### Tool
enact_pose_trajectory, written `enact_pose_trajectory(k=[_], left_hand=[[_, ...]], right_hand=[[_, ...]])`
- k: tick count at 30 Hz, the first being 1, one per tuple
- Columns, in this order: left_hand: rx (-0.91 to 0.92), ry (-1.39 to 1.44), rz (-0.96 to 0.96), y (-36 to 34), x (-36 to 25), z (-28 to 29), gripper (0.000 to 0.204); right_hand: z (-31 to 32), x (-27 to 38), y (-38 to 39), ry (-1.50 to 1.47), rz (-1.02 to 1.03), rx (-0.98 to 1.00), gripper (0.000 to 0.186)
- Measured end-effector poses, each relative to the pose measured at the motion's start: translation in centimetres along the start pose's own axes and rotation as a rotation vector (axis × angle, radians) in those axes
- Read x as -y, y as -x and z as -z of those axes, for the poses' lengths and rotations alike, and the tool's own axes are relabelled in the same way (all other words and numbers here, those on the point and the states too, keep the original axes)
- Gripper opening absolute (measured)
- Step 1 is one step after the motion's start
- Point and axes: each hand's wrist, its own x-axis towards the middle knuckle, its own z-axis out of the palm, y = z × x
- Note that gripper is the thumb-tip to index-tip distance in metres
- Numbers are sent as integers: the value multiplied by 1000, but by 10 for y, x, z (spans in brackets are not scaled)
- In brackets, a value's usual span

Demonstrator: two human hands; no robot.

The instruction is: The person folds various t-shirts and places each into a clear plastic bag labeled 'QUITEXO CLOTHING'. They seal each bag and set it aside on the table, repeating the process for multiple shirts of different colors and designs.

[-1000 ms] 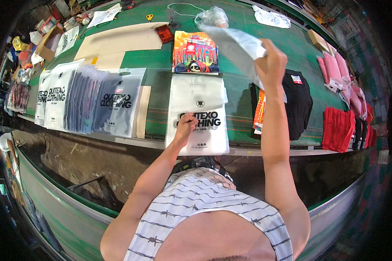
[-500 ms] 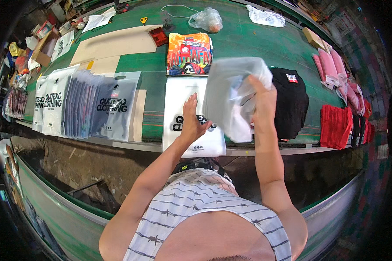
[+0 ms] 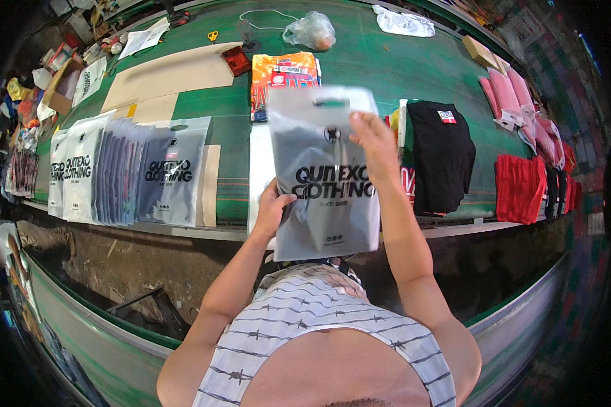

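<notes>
A translucent plastic bag with black print and a cut-out handle hangs in front of me, its face toward me, and it looks grey inside. My left hand pinches its left edge, thumb over the front. At its upper right edge, my right hand grips the plastic. Behind it, mostly covered, lies a white bag or stack of bags at the table's front edge. A folded, brightly printed shirt shows just beyond, partly hidden by the held bag. Right of my right hand lies a stack of folded black clothing.
Several filled printed bags stand in a row at the left of the green table. Farther back are a cardboard sheet, yellow scissors and a clear bag. Red folded clothes and pink packets lie at right.
The bag has swung left and down from the right, and its printed face now shows toward me. My left hand has left the white bags beneath and taken the held bag's left edge.
</notes>
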Motion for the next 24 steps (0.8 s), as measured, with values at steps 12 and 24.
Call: enact_pose_trajectory(k=[12, 24], left_hand=[[-266, -408, 77, -71, 38, 59, 58], [-387, -647, -61, -181, 56, 54, 46]], right_hand=[[54, -194, -1, 870, -313, -197, 54], [69, -224, -18, 542, -294, -369, 51]])
